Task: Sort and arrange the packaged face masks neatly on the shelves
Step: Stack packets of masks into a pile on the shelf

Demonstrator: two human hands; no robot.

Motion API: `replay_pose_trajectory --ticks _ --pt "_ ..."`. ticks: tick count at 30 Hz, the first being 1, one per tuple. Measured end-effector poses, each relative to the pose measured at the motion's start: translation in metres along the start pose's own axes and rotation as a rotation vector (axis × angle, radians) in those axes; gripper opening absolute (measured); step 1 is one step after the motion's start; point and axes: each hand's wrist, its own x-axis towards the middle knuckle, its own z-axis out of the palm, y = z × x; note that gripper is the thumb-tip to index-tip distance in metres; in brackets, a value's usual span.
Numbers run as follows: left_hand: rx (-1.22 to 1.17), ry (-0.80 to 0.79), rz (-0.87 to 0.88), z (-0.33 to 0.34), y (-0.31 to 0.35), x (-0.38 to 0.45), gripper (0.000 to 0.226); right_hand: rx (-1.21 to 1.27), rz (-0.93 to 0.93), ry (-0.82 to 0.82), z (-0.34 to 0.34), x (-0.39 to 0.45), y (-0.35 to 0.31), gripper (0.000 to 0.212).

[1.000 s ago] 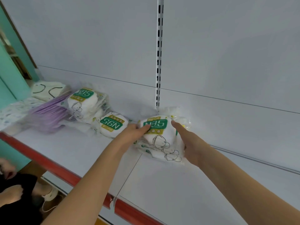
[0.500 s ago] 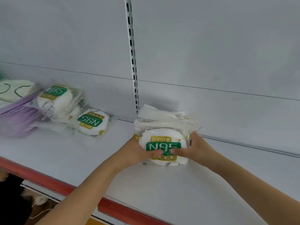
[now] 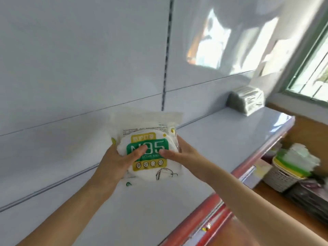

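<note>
Holding a stack of clear plastic packets of white round N95 masks with green-and-yellow labels (image 3: 150, 153) above the white shelf board (image 3: 221, 139), roughly over its middle stretch, nearer the back panel than the red front edge (image 3: 211, 208). Left hand (image 3: 113, 158) clasped on the stack's left side, thumb across the green label; right hand (image 3: 179, 153) clasped on the right side, thumb likewise on the front face. Fingers of both curled behind the packets, so grasping, not released. Packets upright and tilted slightly back, label facing the wearer: probably squared between the palms to keep loose bags aligned before setting down. Cannot tell whether the stack's lower edge touches the board or hangs just clear.

Further along, at the far right end against the back panel, a grey wrapped bundle of masks (image 3: 245, 100), standing well apart from the held stack. Likely kept separate as a different type. Board between the two bare, hence room for a row.

Beyond the shelf's right end, lower down, a white woven basket with green-lidded items (image 3: 285, 176); contents blurred.

Judgement: sorting partly done; next, placing needs an even lowering so slippery bags do not fan out.
</note>
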Motion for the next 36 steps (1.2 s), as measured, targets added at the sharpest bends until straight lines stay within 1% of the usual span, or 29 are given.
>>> replay_pose_trajectory --ticks 3,5,8,10,11,13,16,18,20,22,23,24,25,28,29,30,32,35,36 --pt "-0.026 -0.083 0.022 0.102 -0.011 0.044 0.038 -0.053 0.012 0.216 -0.102 -0.014 0.019 0.084" --pt "-0.019 -0.079 0.036 0.175 -0.023 0.085 0.043 -0.047 0.023 0.349 -0.176 -0.015 0.039 0.078" --pt "0.015 0.017 0.072 0.244 -0.039 0.139 0.06 -0.145 0.033 0.498 -0.243 0.003 0.062 0.049" --pt "0.023 0.082 0.081 0.292 -0.047 0.185 0.062 -0.2 0.013 0.585 -0.294 0.028 0.077 0.033" --pt "0.018 0.101 0.089 0.314 -0.051 0.204 0.061 -0.218 0.007 0.618 -0.318 0.042 0.082 0.029" --pt "0.006 0.122 0.114 0.352 -0.053 0.241 0.061 -0.274 -0.013 0.665 -0.361 0.066 0.084 0.027" --pt "0.072 0.131 0.144 0.39 -0.055 0.285 0.063 -0.475 -0.054 0.724 -0.415 0.095 0.085 0.037" --pt "0.101 0.194 0.111 0.406 -0.061 0.305 0.062 -0.564 -0.09 0.713 -0.432 0.109 0.096 0.044" --pt "0.114 0.247 0.067 0.414 -0.07 0.308 0.058 -0.582 -0.129 0.676 -0.432 0.115 0.113 0.05" --pt "0.127 0.253 0.054 0.421 -0.079 0.307 0.041 -0.608 -0.133 0.659 -0.429 0.118 0.13 0.065" --pt "0.137 0.251 0.056 0.425 -0.082 0.306 0.037 -0.619 -0.122 0.655 -0.429 0.119 0.135 0.075" --pt "0.148 0.243 0.056 0.428 -0.084 0.308 0.039 -0.622 -0.107 0.65 -0.431 0.12 0.136 0.082" --pt "0.149 0.235 0.068 0.432 -0.083 0.31 0.045 -0.62 -0.095 0.649 -0.433 0.121 0.133 0.083" --pt "0.164 0.233 0.054 0.438 -0.085 0.317 0.076 -0.671 -0.06 0.707 -0.443 0.116 0.121 0.072" --pt "0.154 0.245 0.036 0.438 -0.091 0.319 0.083 -0.717 -0.056 0.738 -0.445 0.113 0.117 0.071" --pt "0.153 0.259 0.03 0.439 -0.093 0.318 0.085 -0.758 -0.057 0.754 -0.446 0.11 0.115 0.072" --pt "0.186 0.296 0.037 0.442 -0.09 0.307 0.078 -0.768 -0.057 0.734 -0.447 0.107 0.116 0.072" --pt "0.277 0.37 0.092 0.445 -0.087 0.292 0.051 -0.699 -0.074 0.682 -0.447 0.107 0.121 0.066" --pt "0.294 0.407 0.106 0.445 -0.087 0.289 0.047 -0.685 -0.075 0.651 -0.448 0.107 0.119 0.063"
